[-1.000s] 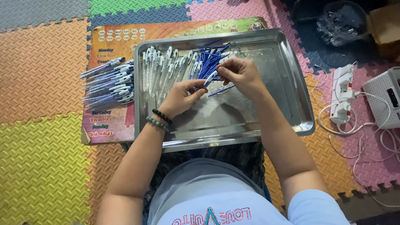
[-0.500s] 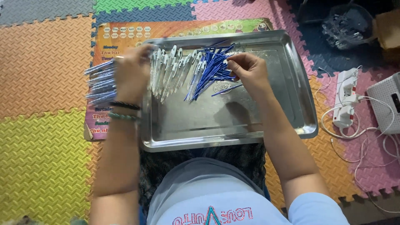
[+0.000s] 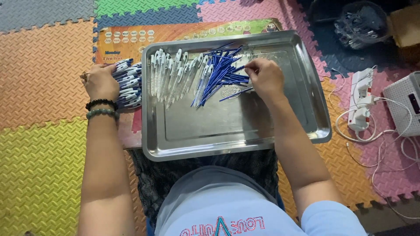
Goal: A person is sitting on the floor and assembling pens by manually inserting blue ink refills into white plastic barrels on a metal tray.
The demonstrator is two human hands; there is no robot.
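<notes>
A steel tray (image 3: 245, 135) lies in front of me on my lap. In its far part sit a row of clear pen barrels (image 3: 175, 74) and a heap of blue ink refills (image 3: 223, 72). My right hand (image 3: 264, 78) rests on the tray with its fingertips pinching at the blue refills. My left hand (image 3: 99, 81) is off the tray to the left, laid on a pile of finished white-and-blue pens (image 3: 129, 83). Two bead bracelets circle my left wrist.
A printed cardboard sheet (image 3: 131, 37) lies under the tray and pen pile, on coloured foam floor mats. To the right are a white power strip (image 3: 361, 107) with cables and a white box (image 3: 404, 102). A dark bag (image 3: 361, 19) sits at the far right.
My left hand left the middle of the tray and moved left to the pile of finished pens. My right hand shifted slightly toward the blue refills.
</notes>
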